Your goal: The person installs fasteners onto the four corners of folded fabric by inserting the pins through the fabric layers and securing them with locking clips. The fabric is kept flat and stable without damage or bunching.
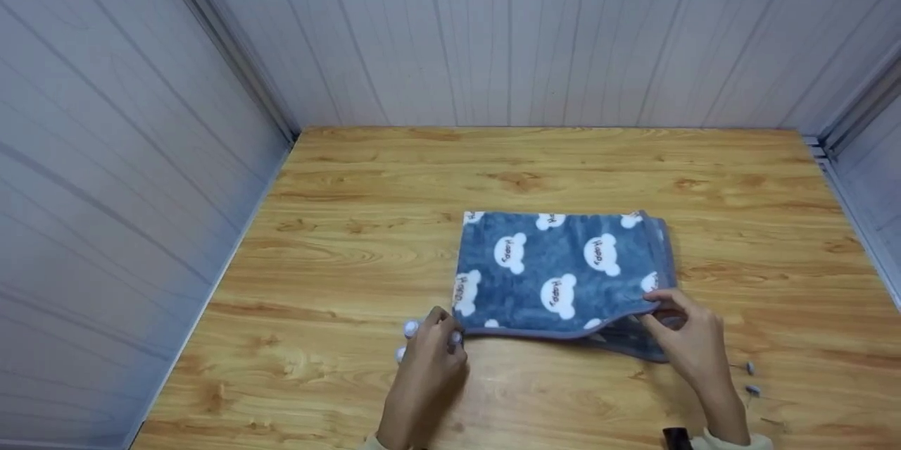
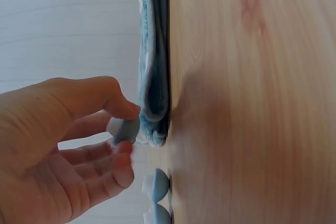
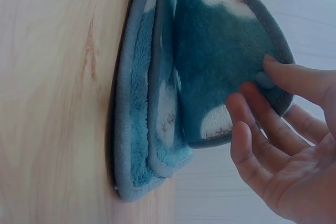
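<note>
A folded blue fleece blanket (image 1: 531,267) with white bear heads and grey-blue edging lies on the wooden table. My left hand (image 1: 433,351) is by its near left corner, pinching a small white-and-blue knob-like cap (image 2: 124,128) between thumb and fingers. Two similar caps (image 1: 411,327) rest on the table just left of that hand. At the near right corner, my right hand (image 1: 693,341) pinches the blanket's raised top layer. In the right wrist view, a small pale blue round piece (image 3: 265,80) shows under my thumb against the cloth; its other side is hidden.
Two thin pins with flat blue heads (image 1: 751,368) lie on the table right of my right hand. White panelled walls (image 1: 479,34) border the table at the back and both sides. The lower layers (image 3: 139,145) of the blanket stay on the tabletop.
</note>
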`<state>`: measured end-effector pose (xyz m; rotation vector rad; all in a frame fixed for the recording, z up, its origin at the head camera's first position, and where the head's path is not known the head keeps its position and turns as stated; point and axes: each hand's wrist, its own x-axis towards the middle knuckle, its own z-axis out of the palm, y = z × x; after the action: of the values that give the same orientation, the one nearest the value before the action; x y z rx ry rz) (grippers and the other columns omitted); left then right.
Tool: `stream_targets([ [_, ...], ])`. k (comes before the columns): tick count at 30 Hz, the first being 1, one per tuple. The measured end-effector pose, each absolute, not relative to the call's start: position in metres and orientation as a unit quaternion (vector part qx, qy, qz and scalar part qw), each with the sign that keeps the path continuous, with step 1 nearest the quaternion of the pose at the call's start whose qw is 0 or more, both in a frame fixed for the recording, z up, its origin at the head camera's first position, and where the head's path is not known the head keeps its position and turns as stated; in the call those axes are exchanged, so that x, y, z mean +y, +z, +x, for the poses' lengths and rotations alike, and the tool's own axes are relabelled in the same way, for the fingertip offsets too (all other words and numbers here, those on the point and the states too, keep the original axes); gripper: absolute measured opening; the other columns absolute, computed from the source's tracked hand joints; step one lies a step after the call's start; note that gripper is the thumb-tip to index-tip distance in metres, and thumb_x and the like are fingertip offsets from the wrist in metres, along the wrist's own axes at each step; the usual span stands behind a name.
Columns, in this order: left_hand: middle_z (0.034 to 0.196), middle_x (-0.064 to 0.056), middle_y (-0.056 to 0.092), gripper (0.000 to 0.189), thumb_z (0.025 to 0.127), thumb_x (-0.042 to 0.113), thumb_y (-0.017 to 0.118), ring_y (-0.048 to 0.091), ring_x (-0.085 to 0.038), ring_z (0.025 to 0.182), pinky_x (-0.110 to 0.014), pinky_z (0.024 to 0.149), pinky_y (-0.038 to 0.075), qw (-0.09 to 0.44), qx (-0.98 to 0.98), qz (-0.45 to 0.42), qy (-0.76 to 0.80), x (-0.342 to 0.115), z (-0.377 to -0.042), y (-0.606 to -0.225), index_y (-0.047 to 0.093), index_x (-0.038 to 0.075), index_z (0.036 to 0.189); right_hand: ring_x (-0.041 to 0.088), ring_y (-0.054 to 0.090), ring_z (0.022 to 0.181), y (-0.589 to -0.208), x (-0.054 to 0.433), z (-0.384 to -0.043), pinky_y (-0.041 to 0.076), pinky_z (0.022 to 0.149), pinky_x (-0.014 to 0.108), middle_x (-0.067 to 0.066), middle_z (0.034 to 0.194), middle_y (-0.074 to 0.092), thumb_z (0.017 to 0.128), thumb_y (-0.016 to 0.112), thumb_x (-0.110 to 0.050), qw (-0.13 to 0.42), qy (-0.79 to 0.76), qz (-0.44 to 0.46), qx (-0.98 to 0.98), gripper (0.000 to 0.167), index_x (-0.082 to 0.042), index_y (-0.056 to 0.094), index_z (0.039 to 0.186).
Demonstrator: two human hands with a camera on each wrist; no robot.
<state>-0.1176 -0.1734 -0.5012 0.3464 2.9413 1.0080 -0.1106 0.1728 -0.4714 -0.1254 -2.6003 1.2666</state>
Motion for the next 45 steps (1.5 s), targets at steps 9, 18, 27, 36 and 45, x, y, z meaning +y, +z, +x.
stream_targets([
  [9,0.087,-0.001,0.058,0.017,0.078,-0.005,0.058,0.058,-0.013,0.079,-0.027,0.067,0.050,-0.011,0.916,0.143,0.374,-0.162,-0.125,-0.502,0.070,0.003,0.088,0.005,0.062,0.069,-0.471,0.172,-0.111,0.049,0.057,0.018,0.008,0.082,0.069,0.076,0.074,0.003,0.129,0.431,-0.039,-0.892,0.021,-0.005,0.070,0.094],
  [18,0.079,-0.003,0.059,0.018,0.075,-0.007,0.067,0.056,-0.010,0.067,-0.022,0.056,0.047,-0.019,0.893,0.131,0.430,-0.149,-0.132,-0.496,0.061,0.004,0.088,0.006,0.062,0.068,-0.472,0.172,-0.110,0.049,0.057,0.018,0.006,0.082,0.070,0.076,0.074,0.003,0.128,0.431,-0.038,-0.892,0.022,-0.007,0.071,0.095],
  [27,0.082,-0.004,0.063,0.019,0.072,0.001,0.078,0.061,-0.015,0.076,-0.028,0.066,0.052,-0.075,0.889,0.156,0.424,-0.140,-0.136,-0.494,0.064,0.003,0.084,0.006,0.062,0.070,-0.472,0.173,-0.110,0.049,0.058,0.019,0.007,0.083,0.070,0.076,0.074,0.002,0.121,0.432,-0.041,-0.893,0.021,-0.007,0.071,0.095],
  [36,0.087,-0.002,0.058,0.014,0.075,-0.001,0.074,0.058,-0.012,0.075,-0.030,0.063,0.053,-0.095,0.877,0.193,0.430,-0.133,-0.140,-0.495,0.066,0.004,0.085,0.006,0.062,0.070,-0.473,0.174,-0.111,0.049,0.058,0.019,0.007,0.086,0.070,0.074,0.075,0.005,0.131,0.427,-0.035,-0.894,0.024,-0.007,0.071,0.095],
  [45,0.092,-0.006,0.064,0.021,0.074,-0.003,0.076,0.061,-0.016,0.075,-0.030,0.062,0.052,-0.120,0.859,0.228,0.442,-0.123,-0.147,-0.498,0.069,0.000,0.093,0.007,0.062,0.070,-0.474,0.175,-0.110,0.049,0.058,0.019,0.007,0.084,0.070,0.075,0.074,0.004,0.118,0.434,-0.038,-0.892,0.024,-0.007,0.070,0.096],
])
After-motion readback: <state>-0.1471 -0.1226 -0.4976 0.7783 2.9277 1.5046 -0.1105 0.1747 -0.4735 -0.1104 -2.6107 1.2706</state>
